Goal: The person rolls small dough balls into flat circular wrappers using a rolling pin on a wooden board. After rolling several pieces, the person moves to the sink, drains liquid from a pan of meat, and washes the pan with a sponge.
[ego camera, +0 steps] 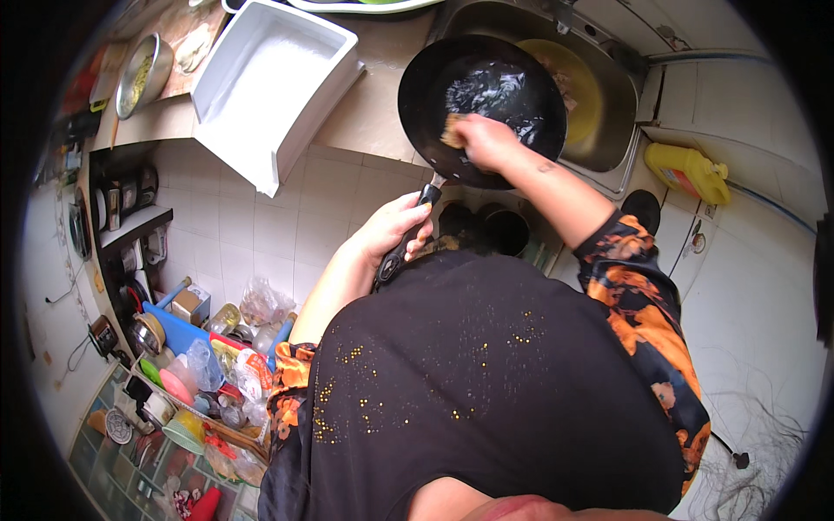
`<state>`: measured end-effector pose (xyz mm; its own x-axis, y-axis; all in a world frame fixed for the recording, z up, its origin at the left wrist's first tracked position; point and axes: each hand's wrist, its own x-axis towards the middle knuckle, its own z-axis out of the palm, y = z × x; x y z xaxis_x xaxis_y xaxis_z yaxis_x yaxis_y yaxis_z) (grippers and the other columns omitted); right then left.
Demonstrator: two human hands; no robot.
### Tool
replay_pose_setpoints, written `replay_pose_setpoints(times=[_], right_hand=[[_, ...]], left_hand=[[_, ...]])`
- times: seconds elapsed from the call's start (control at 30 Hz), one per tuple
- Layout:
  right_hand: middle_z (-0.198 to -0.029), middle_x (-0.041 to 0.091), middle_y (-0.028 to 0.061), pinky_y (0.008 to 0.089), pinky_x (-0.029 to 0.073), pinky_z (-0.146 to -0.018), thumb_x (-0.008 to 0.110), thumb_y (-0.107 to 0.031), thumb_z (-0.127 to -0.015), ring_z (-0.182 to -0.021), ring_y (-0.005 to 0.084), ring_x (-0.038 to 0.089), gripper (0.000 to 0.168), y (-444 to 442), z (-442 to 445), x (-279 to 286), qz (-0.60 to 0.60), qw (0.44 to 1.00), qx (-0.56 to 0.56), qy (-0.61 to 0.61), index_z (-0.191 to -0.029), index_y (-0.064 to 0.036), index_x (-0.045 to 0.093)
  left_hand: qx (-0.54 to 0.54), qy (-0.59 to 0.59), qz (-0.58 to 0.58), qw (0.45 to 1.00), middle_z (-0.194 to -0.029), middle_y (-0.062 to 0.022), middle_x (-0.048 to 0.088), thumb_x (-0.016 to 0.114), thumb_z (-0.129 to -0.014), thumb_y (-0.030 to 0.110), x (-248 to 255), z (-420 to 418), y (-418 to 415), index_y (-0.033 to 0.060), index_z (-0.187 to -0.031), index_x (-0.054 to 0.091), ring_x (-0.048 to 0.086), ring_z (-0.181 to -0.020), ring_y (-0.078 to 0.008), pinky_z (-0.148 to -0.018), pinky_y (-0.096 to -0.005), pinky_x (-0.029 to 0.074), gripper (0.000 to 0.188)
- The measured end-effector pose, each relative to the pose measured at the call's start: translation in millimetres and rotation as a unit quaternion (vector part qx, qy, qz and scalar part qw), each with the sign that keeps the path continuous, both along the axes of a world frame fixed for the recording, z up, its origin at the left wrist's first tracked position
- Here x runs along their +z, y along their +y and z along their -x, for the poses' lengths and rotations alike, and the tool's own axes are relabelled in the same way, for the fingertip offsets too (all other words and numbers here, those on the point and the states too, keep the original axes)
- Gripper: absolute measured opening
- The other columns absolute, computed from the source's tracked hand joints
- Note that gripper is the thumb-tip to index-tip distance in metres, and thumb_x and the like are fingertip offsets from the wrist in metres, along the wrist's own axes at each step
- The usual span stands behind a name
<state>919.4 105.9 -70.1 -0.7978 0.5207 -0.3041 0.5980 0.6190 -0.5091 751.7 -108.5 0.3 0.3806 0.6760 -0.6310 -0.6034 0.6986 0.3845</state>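
Note:
A black wok [427,84] is tilted over the near edge of the stainless steel sink [616,140], its wet inside shining. My left hand [399,228] grips the wok's black handle [391,260] close to my body. Inside the wok, my right hand [485,140] presses a tan scrubber [451,130] against the lower left of the surface; its exact kind is hard to tell. Behind the wok, a yellow basin [589,98] sits in the sink, partly hidden, with something pale in it. The faucet [564,23] is at the sink's far side.
A white plastic bin [267,84] overhangs the counter [365,104] at left. Beyond it stands a metal bowl [153,71] with green food. A yellow jug [684,170] lies right of the sink. Pots [505,228] sit below; bags and containers [215,384] crowd the lower left.

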Motion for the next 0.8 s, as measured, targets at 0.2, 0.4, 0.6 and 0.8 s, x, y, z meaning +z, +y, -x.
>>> replay_pose_setpoints(times=[0.2, 0.4, 0.6, 0.8], right_hand=[[-0.107, 0.066, 0.013, 0.0437, 0.054, -0.087, 0.061, -0.012, -0.084, -0.102, 0.0349, 0.065, 0.024, 54, 26, -26, -0.093, 0.987, -0.119, 0.052, -0.106, -0.015, 0.07], [-0.097, 0.062, 0.0102, 0.0374, 0.053, -0.084, 0.065, -0.001, -0.079, -0.093, 0.0312, 0.064, 0.018, 25, -26, 14, 0.011, 0.989, -0.042, 0.142, -0.094, -0.011, 0.066], [-0.095, 0.061, 0.0117, 0.0428, 0.054, -0.08, 0.061, -0.005, -0.08, -0.091, 0.034, 0.064, 0.011, -6, 68, 6, 0.031, 0.938, -0.019, 0.344, -0.089, -0.011, 0.064], [-0.098, 0.061, 0.0187, 0.0488, 0.057, -0.075, 0.058, -0.011, -0.084, -0.084, 0.0393, 0.066, 0.011, 82, 105, -26, -0.204, 0.922, -0.243, 0.221, -0.094, -0.011, 0.064]], left_hand=[[0.011, 0.019, 0.019, 1.0, -0.075, -0.0034, 0.056, 0.055, -0.102, 0.024, 7, -1, 5, 0.0105, -0.125, 0.05, 0.047, -0.048, -0.0081, -0.04, -0.0217, 0.04, 0.028], [0.031, -0.015, 0.013, 0.999, -0.073, -0.0037, 0.056, 0.054, -0.102, 0.025, 1, -3, 5, 0.011, -0.122, 0.049, 0.048, -0.048, -0.0089, -0.041, -0.0225, 0.041, 0.025], [0.003, 0.003, 0.039, 0.999, -0.072, -0.0043, 0.054, 0.051, -0.103, 0.025, 8, -3, 10, 0.0116, -0.127, 0.047, 0.047, -0.047, -0.0099, -0.04, -0.023, 0.041, 0.028], [-0.009, 0.029, 0.069, 0.997, -0.071, -0.0017, 0.054, 0.056, -0.101, 0.027, 23, -8, 16, 0.0128, -0.127, 0.048, 0.046, -0.047, -0.0078, -0.041, -0.022, 0.04, 0.03]])
